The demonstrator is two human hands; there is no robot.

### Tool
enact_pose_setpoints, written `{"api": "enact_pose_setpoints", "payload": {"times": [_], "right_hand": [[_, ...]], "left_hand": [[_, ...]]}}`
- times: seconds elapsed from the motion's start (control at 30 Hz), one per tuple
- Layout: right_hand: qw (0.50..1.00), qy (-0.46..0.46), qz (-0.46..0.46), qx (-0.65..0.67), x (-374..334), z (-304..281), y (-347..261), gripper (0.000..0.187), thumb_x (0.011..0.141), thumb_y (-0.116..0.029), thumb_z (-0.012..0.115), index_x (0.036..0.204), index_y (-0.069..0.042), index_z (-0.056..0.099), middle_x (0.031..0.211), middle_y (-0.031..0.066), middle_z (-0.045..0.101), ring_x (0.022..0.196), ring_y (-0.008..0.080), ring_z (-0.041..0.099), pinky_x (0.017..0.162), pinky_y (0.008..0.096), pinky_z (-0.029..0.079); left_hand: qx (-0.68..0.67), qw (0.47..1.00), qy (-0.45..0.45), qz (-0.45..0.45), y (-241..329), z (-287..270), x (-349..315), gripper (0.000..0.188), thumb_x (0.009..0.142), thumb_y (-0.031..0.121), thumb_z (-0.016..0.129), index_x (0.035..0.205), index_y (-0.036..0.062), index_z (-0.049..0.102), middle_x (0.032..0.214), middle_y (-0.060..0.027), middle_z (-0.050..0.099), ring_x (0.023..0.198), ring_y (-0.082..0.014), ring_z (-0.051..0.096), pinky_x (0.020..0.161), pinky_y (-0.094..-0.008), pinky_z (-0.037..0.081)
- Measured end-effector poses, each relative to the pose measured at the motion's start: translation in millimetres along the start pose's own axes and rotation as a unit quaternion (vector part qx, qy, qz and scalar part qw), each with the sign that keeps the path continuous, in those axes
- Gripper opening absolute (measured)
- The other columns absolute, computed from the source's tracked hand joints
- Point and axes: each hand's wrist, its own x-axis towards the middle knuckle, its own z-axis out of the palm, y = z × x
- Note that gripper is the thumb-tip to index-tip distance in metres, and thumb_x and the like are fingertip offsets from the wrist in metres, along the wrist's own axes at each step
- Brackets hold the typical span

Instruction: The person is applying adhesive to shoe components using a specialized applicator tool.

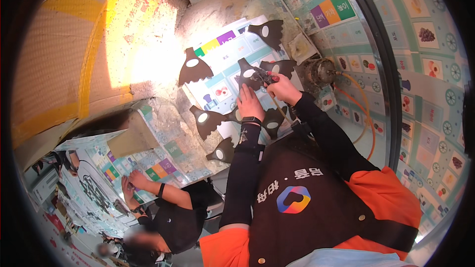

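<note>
The person in the dark vest and orange sleeves works with both hands at a group of flat black fan-shaped pieces, each with a scalloped wide edge, a narrow neck and a pale oval spot. The left hand (pixel 250 103), a dark watch at its wrist, lies flat with its fingers spread and pressed down on one black piece (pixel 247 75), which rests on a printed paper sheet (pixel 225 54) with coloured squares and small pictures, spread over a rough, speckled surface (pixel 163 118). That piece's long axis runs from its narrow neck at upper left to its wide toothed edge at lower right, toward the hands. The right hand (pixel 281 88) is just beside it, fingers curled closed around a small dark tool (pixel 264 76) with a touch of red, whose tip points left and meets the piece just above the left hand's fingertips. A thin pale stick slants down from under the right hand. More of the same black shapes lie around: one (pixel 194 67) at the left, one (pixel 267 31) above, one (pixel 205 120) below left, another (pixel 222 151) lower still. An orange hose (pixel 367 113) curves along the right edge. At lower left another person's hand (pixel 134 180) rests on a similar printed sheet.
</note>
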Motion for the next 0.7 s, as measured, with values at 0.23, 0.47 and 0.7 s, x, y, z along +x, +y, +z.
{"api": "enact_pose_setpoints", "payload": {"times": [0.23,0.47,0.7], "right_hand": [[0.999,-0.013,0.009,0.048,-1.7,-1.6,-10.7,0.041,0.074,-0.003,0.060,0.115,0.000,0.063,0.082,0.0044,0.065,0.070,0.0122,0.057,0.064,0.0281,0.046],[0.998,-0.040,0.022,0.051,-4.4,0.2,-18.6,0.044,0.074,-0.004,0.060,0.118,0.001,0.062,0.079,0.0036,0.064,0.067,0.0121,0.056,0.062,0.0282,0.045],[0.997,-0.065,0.001,0.033,-9.3,-0.6,-5.7,0.023,0.067,0.006,0.059,0.089,0.002,0.059,0.076,0.0035,0.059,0.062,0.0119,0.052,0.053,0.0274,0.041]], "left_hand": [[-0.001,1.000,-0.006,0.003,0.9,-2.2,0.0,0.068,0.078,0.012,0.061,0.141,-0.0036,0.044,0.155,-0.0197,0.032,0.141,-0.0319,0.034,0.109,-0.0451,0.033],[0.015,1.000,0.001,0.006,-1.4,0.6,-0.7,0.067,0.078,0.012,0.061,0.141,-0.0034,0.044,0.155,-0.0195,0.032,0.141,-0.0316,0.034,0.109,-0.0452,0.034],[0.018,1.000,-0.003,0.007,-1.1,2.5,-0.4,0.068,0.078,0.013,0.062,0.141,-0.0031,0.043,0.155,-0.0192,0.031,0.141,-0.0317,0.034,0.109,-0.0452,0.034]]}}
